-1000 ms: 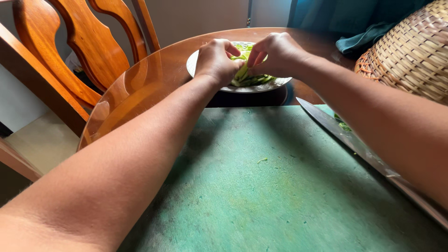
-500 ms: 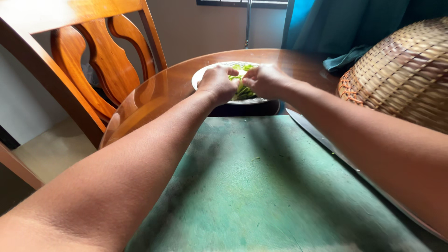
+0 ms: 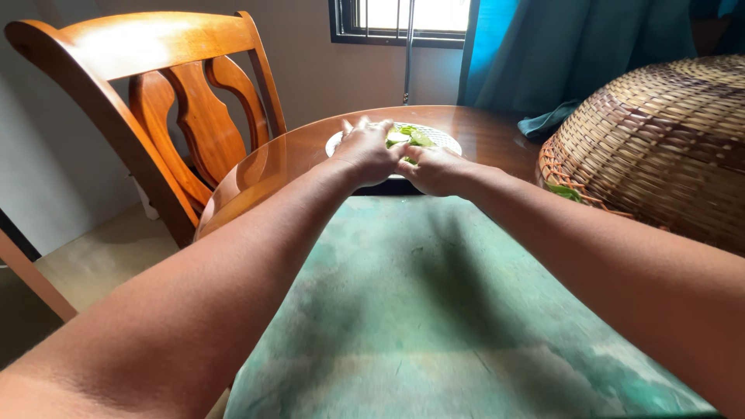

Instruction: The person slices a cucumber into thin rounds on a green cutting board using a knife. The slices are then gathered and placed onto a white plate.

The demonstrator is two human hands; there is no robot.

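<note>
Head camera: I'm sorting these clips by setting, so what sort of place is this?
Most likely a home dining or kitchen corner. A round wooden table with a wooden chair stands by a curtained window, and both hands reach into a plate of cut greens beyond a green cutting board.

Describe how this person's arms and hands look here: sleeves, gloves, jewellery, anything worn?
Both forearms are bare as far up as the view shows, with no sleeve in sight. The left hand and right hand wear no gloves. No watch, bracelet or ring is visible, though the fingers are partly hidden and somewhat blurred.
</note>
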